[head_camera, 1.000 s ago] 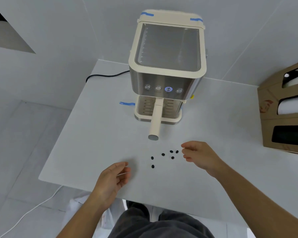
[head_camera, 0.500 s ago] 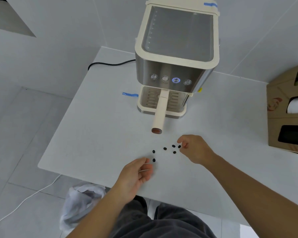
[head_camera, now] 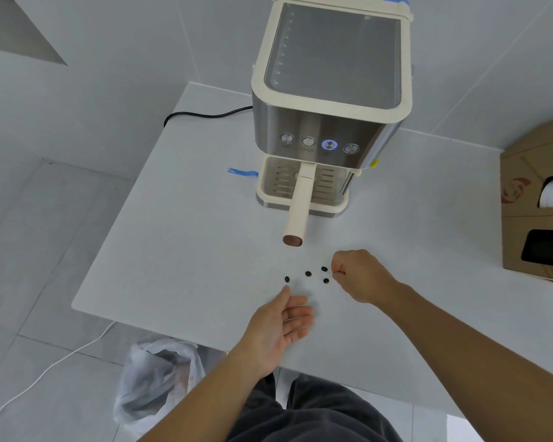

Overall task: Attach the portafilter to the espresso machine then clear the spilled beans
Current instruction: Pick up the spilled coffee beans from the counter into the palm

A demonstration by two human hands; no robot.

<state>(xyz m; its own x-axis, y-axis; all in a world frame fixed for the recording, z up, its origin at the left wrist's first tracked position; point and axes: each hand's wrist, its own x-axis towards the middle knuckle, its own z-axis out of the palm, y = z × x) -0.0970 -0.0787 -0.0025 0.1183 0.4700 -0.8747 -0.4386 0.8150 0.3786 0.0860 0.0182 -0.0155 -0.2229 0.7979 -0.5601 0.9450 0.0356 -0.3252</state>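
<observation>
The cream and steel espresso machine (head_camera: 329, 122) stands at the back of the white table (head_camera: 179, 250). The portafilter (head_camera: 297, 208) is locked in under it, its cream handle pointing at me. Several dark coffee beans (head_camera: 307, 273) lie scattered just in front of the handle's end. My right hand (head_camera: 361, 275) rests on the table right of the beans, thumb and finger pinched together where a bean lay; that bean is hidden in the pinch. My left hand (head_camera: 281, 323) is open and cupped, palm up, its fingertips just below the leftmost bean (head_camera: 287, 279).
A brown cardboard box (head_camera: 537, 199) with cut-out windows stands at the right edge. A plastic bag (head_camera: 154, 378) sits on the floor below the table's near edge. A black power cord (head_camera: 205, 114) runs left behind the machine. Blue tape (head_camera: 241, 172) marks the table.
My left hand moved forward and right, up to the beans, covering one. My right hand's fingers closed over the rightmost bean. The view shifted closer to the table.
</observation>
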